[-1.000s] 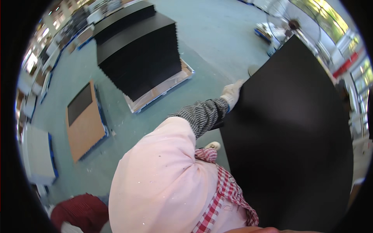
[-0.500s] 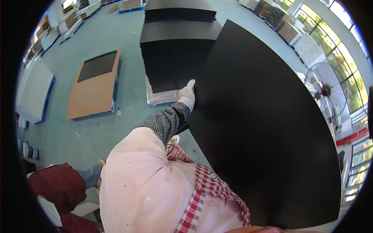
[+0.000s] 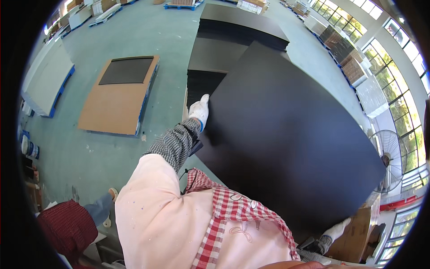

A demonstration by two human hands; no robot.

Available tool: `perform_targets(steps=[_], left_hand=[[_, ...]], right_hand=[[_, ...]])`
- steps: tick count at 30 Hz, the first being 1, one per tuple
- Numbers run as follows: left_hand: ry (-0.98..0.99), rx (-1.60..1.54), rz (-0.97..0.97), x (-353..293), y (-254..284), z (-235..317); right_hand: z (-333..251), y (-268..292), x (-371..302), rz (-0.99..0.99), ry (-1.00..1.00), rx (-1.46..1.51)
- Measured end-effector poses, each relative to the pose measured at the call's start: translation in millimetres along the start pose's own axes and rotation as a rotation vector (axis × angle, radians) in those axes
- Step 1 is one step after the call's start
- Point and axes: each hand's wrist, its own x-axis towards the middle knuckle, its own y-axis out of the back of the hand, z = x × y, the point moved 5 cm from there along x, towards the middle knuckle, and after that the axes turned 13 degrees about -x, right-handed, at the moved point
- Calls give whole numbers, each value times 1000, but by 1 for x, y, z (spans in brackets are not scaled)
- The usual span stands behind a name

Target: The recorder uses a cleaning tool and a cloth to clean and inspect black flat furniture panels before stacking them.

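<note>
A large black board point(image 3: 286, 139) fills the middle and right of the view, tilted in front of me. My left hand point(image 3: 200, 110), in a white knitted glove, is closed on its left edge, with the fingers partly hidden behind it. At the lower right corner my right hand point(image 3: 339, 229), also gloved in white, holds the board's near edge; its fingers are partly covered. Behind the board stands a tall stack of black boards point(image 3: 210, 54), partly hidden by the one I hold. A second such stack point(image 3: 244, 20) rises beyond it.
On the left, a low brown-topped pallet point(image 3: 107, 105) carries a dark sheet point(image 3: 126, 71). A white stack point(image 3: 47, 85) on a blue pallet stands farther left. One person in dark red point(image 3: 67, 228) is at lower left. A large fan point(image 3: 389, 159) and a cardboard box point(image 3: 354, 235) are at right.
The board has turned and tilted, its face now catching more light. My right hand has come into sight at its lower right corner. My left hand keeps its hold; the view has shifted.
</note>
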Motion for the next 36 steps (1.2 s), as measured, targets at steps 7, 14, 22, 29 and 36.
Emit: perform_targets(steps=[7, 14, 22, 29, 36], left_hand=[[-53, 238, 131, 68, 65, -22], [-8, 268, 376, 67, 91, 16], [75, 652, 440, 184, 32, 76], [98, 682, 405, 238, -26, 135], [102, 850, 336, 312, -45, 166]], right_hand=[[-6, -190, 16, -410, 167, -554], [20, -359, 40, -626, 197, -549], [-45, -616, 150, -753, 198, -487], [-86, -778, 197, -975, 118, -386], [-120, -857, 185, -964, 133, -450]])
